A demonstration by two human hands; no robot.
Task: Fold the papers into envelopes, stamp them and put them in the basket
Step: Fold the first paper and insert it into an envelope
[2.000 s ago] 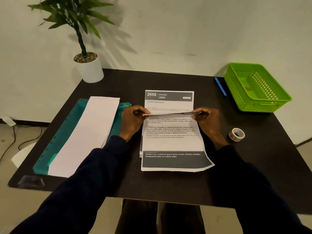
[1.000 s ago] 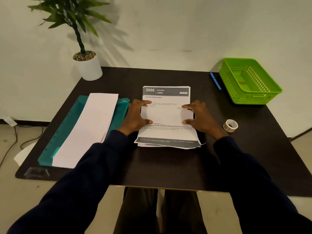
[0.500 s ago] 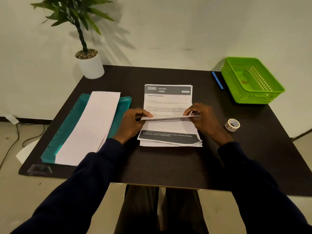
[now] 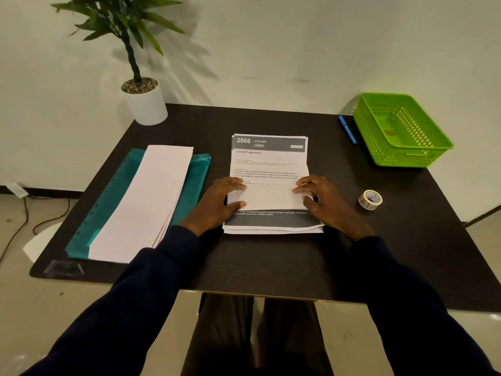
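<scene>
Paper flap (image 4: 267, 198) folded up over stack (image 4: 271, 158); left hand (image 4: 214, 206), right hand (image 4: 326, 203) press flat, grip wide (nothing pinched). Square your edges, then crease outward.

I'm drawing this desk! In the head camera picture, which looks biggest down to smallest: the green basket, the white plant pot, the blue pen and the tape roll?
1. green basket
2. white plant pot
3. blue pen and tape roll: unsure, because the pen is longer but much thinner.
</scene>
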